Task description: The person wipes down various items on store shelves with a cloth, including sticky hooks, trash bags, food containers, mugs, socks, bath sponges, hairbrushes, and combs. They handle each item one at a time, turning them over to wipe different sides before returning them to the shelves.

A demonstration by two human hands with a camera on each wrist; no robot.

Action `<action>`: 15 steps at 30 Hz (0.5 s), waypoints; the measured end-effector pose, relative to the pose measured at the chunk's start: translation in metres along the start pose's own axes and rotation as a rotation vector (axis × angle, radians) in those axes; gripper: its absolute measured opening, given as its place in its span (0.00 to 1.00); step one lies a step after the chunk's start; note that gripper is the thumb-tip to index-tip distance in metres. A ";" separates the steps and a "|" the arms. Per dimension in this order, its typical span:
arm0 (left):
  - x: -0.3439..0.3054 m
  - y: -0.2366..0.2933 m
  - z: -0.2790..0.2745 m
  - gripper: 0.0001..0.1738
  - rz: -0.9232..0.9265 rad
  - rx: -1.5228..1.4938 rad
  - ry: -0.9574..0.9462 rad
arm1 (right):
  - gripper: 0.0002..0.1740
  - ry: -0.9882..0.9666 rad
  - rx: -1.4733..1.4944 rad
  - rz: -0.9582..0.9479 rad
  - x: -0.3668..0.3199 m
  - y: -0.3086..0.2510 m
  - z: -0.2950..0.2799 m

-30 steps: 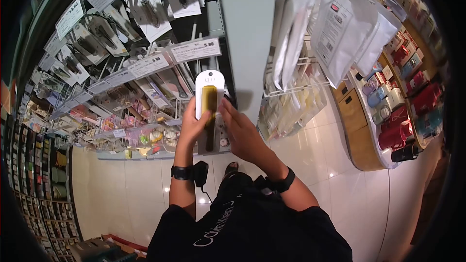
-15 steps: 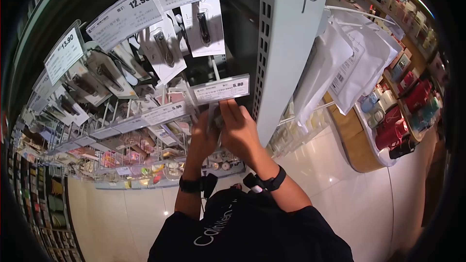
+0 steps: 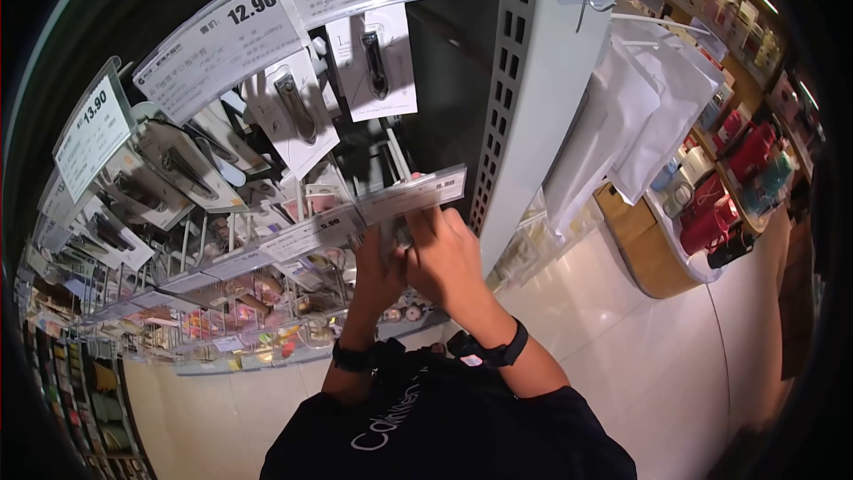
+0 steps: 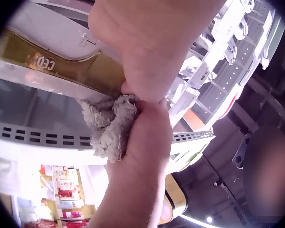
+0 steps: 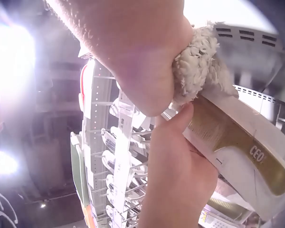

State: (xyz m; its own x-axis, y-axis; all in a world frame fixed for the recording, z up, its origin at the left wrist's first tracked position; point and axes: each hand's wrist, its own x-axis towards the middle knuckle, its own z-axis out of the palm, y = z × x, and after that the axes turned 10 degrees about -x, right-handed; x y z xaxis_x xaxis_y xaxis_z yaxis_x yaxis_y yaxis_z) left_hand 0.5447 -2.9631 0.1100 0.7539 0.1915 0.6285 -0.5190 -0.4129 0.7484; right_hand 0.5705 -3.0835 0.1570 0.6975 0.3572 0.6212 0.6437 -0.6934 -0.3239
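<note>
Just below a 5.80 price tag, the left hand and right hand are close together. A gold-brown comb marked CEO, on a white card, is pinched at its edge by the left hand, whose thumb shows in the right wrist view beside the comb. The right hand grips a crumpled grey-white fluffy cloth, which lies against the end of the card; the same cloth shows under the right palm. The tag and hands hide the card in the head view.
Carded nail clippers hang above on rack hooks, with price tags in front. A perforated grey post stands right of the hands, and white packets hang beyond it. Tiled floor lies below; a wooden display curves at the right.
Both hands have moved from in front of the rack to under the 5.80 tag, taking the comb card out of the head view's sight. The rack now appears larger.
</note>
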 end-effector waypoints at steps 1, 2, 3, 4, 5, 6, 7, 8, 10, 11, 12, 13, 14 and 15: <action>-0.003 0.000 0.001 0.22 -0.022 -0.040 0.014 | 0.31 0.004 -0.006 -0.005 -0.001 -0.001 -0.002; -0.005 0.000 0.001 0.22 -0.044 -0.080 0.027 | 0.31 0.008 -0.014 -0.009 -0.001 -0.002 -0.004; -0.006 0.002 0.001 0.22 -0.039 -0.085 0.020 | 0.31 0.014 -0.019 -0.003 -0.002 -0.003 -0.006; -0.006 0.006 0.000 0.23 -0.096 -0.103 0.009 | 0.30 0.006 -0.034 0.000 -0.003 -0.004 -0.007; -0.006 0.007 -0.001 0.24 -0.154 -0.118 -0.002 | 0.29 -0.004 -0.047 0.004 -0.003 -0.004 -0.007; -0.006 0.005 -0.002 0.24 -0.154 -0.120 -0.003 | 0.29 -0.003 -0.049 0.004 -0.002 -0.005 -0.007; -0.007 0.001 -0.003 0.24 -0.142 -0.128 -0.002 | 0.29 -0.005 -0.038 -0.006 -0.001 -0.005 -0.006; -0.007 -0.001 -0.005 0.25 -0.131 -0.136 -0.003 | 0.29 -0.006 -0.027 -0.015 0.000 -0.006 -0.006; -0.009 -0.003 -0.004 0.25 -0.138 -0.144 0.000 | 0.30 -0.007 -0.042 -0.020 -0.001 -0.006 -0.008; -0.009 -0.001 -0.004 0.26 -0.145 -0.152 0.004 | 0.30 -0.007 -0.056 -0.027 -0.001 -0.006 -0.009; -0.009 0.003 -0.002 0.26 -0.142 -0.152 0.005 | 0.30 -0.005 -0.056 -0.029 -0.003 -0.005 -0.009; -0.010 0.009 0.001 0.26 -0.168 -0.129 0.025 | 0.30 -0.017 -0.078 -0.019 -0.006 -0.004 -0.008; -0.011 0.014 0.003 0.26 -0.196 -0.106 0.044 | 0.31 -0.030 -0.100 -0.010 -0.007 -0.002 -0.007; -0.016 0.009 0.005 0.27 -0.266 -0.193 0.036 | 0.31 -0.030 -0.099 -0.013 -0.007 -0.002 -0.008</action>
State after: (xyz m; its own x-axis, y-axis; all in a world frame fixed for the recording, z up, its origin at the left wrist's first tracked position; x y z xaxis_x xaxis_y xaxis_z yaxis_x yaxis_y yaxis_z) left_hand 0.5299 -2.9740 0.1061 0.8604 0.3025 0.4102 -0.3753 -0.1684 0.9115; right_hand 0.5619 -3.0892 0.1593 0.6996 0.3843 0.6024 0.6192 -0.7468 -0.2427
